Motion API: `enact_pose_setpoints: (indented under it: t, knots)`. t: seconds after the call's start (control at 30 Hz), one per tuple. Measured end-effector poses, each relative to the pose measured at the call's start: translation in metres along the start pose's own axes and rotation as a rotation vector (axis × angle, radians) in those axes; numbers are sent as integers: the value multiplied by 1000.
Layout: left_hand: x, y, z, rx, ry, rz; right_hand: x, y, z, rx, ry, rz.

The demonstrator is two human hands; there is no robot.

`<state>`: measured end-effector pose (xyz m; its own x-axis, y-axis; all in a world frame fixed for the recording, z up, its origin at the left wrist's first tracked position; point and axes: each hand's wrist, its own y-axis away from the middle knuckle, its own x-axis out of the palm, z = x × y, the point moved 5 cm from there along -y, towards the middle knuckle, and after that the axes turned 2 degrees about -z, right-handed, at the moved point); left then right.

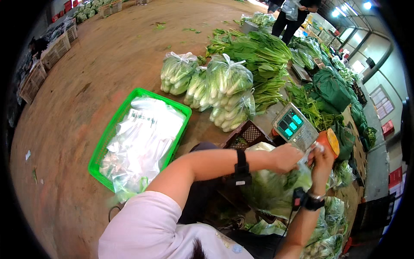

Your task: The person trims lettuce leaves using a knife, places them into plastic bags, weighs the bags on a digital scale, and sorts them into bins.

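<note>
My left hand and my right hand are close together, both closed on the gathered top of a clear plastic bag. Leafy green vegetables fill the bag, which hangs below my hands in front of me and looks blurred. Just beyond my hands stands a digital scale's display with lit digits. An orange cut pumpkin lies right behind my right hand. Under the bag and past it, a dark brown plastic crate shows in part.
A green plastic basket of clear plastic bags stands to the left. Tied bags of leafy vegetables sit ahead, near loose greens. More bagged greens lie at the right. A person stands at the far end. Crates line the far left.
</note>
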<state>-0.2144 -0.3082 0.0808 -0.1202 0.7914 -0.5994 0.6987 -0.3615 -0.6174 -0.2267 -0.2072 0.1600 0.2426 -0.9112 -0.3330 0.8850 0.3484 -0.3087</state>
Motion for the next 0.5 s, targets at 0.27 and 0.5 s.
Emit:
enact_pose_setpoints:
  t: [0.27,0.5]
  knots:
    - [-149,-16,4,32,-48,13,26,-59,100,-271,205,89]
    - [-337,63,66,-421,-510,-234,-60,-35,54,-98,434,44]
